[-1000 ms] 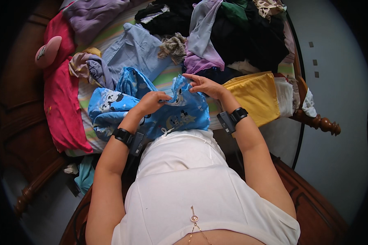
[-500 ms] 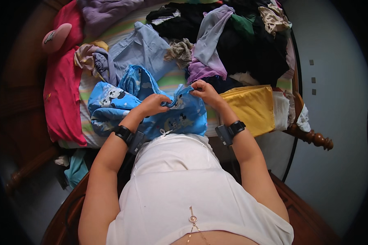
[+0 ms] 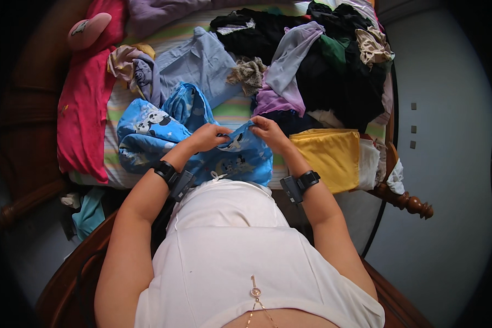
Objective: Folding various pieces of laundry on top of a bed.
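A bright blue cloth (image 3: 239, 165) printed with cartoon pandas lies crumpled at the bed's near edge, against my white clothes. Its upper edge runs fairly straight between my two hands. My left hand (image 3: 206, 138) pinches that edge between thumb and fingers. A short way to the right, my right hand (image 3: 270, 134) grips the same edge near its corner. More of the cloth spreads to the left in a loose heap, with a raised loop of fabric behind my left hand. What kind of item it is cannot be made out.
A folded yellow cloth (image 3: 327, 159) lies right of my right hand. Behind are a light blue garment (image 3: 199, 65), a mottled scrunched cloth (image 3: 248, 75), a lilac garment (image 3: 290, 60) and black clothes (image 3: 339, 82). Red fabric (image 3: 83, 120) covers the left side. A wooden bedpost (image 3: 413, 205) juts out right.
The bunched edge between my hands is now drawn straighter and smoother. Both hands keep their hold on it. The whole view has shifted slightly.
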A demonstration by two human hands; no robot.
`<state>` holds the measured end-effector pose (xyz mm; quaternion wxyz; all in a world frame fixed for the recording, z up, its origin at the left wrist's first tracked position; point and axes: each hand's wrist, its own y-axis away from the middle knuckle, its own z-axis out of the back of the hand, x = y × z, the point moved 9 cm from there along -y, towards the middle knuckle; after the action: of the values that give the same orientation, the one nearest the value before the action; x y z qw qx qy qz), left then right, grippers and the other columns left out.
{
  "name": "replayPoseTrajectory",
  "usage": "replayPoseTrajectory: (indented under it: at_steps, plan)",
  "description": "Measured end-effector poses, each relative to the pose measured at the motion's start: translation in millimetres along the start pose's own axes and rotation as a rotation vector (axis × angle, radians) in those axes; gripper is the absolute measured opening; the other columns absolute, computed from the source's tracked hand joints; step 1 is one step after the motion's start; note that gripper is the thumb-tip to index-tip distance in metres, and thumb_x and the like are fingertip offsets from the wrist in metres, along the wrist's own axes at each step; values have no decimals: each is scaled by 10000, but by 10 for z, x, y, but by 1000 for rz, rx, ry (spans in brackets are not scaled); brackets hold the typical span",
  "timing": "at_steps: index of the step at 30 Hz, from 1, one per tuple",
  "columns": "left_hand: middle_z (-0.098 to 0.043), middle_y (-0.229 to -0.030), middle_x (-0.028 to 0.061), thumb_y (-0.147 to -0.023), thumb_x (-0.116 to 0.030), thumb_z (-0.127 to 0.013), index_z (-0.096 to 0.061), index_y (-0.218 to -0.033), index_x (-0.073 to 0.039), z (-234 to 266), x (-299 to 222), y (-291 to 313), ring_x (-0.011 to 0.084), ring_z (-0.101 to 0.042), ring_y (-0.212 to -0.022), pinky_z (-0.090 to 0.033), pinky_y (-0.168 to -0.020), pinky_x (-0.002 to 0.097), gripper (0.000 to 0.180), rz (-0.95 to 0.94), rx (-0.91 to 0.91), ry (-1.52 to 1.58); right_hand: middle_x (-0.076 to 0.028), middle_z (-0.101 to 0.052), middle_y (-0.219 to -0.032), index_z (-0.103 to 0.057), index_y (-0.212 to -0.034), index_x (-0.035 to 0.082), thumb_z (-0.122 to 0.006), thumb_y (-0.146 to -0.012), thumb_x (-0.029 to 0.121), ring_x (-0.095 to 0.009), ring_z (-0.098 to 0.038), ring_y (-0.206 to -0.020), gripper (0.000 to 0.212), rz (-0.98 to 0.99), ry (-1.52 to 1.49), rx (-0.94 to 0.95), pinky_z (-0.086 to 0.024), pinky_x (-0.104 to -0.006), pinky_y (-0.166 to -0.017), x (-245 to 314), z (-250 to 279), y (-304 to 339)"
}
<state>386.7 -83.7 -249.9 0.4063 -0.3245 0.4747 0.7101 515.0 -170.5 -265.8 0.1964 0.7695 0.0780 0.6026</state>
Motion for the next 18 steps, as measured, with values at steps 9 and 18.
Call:
replayPoseTrajectory:
  at_steps: [9, 18]
  plan:
    - [-646, -794, 137, -820, -168, -588, -652, -1007, -31, 141, 38, 27, 240, -620, -721, -469, -682, 327, 241, -2, -202, -11, 26, -529, -838, -570, -1091, 73, -590, -855, -18, -55, -492, -750, 254, 107, 169, -208, -428, -197, -677, 123, 109, 37]
    - [-671, -898, 130, -806, -115, -551, -642, -1090, -43, 105, 161, 26, 222, -632, -799, -481, -760, 318, 307, -3, -194, 46, 27, -537, -897, -589, -1042, 66, -567, -858, -45, -51, -498, -821, 216, 187, 309, -95, -423, -198, -728, 243, -66, 37]
